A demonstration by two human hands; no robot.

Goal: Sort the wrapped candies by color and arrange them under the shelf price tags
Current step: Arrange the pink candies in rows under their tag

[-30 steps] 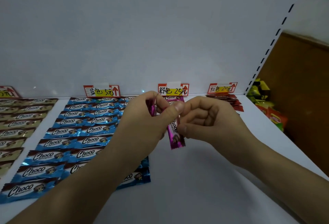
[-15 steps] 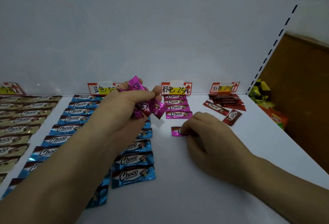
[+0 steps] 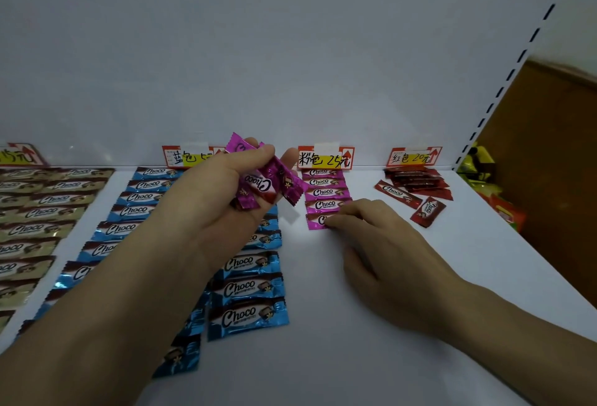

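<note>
- Pink candy (image 3: 317, 221): flat on the white shelf (image 3: 420, 315), long axis running left to right. It is the nearest in a column under the pink price tag (image 3: 324, 158) and lies just in front of the one before it. Its right part is covered.
- Right hand (image 3: 381, 244): palm down. The fingers (image 3: 336, 220) are bent, with their tips pressing on that candy, and the thumb lies apart from it on the shelf.
- Pink column (image 3: 324, 192): four more candies lie behind it, all crosswise with their lettering upright, reaching back to the tag.
- Left hand (image 3: 223, 205): raised above the blue rows, fingers curled and clamped round a bunch of pink candies (image 3: 268, 181).
- Bunch: the wrappers point different ways. One lies roughly crosswise with its lettering upside down, and another juts up and to the left past the fingertips.
- Blue candies (image 3: 248, 289): in crosswise rows under the blue price tag (image 3: 189, 157), partly hidden by the left arm.
- Gold candies (image 3: 38, 211): in crosswise rows at far left.
- Red candies (image 3: 416, 181): a small pile under the red price tag (image 3: 415, 156), with two loose ones lying slanted in front.
</note>
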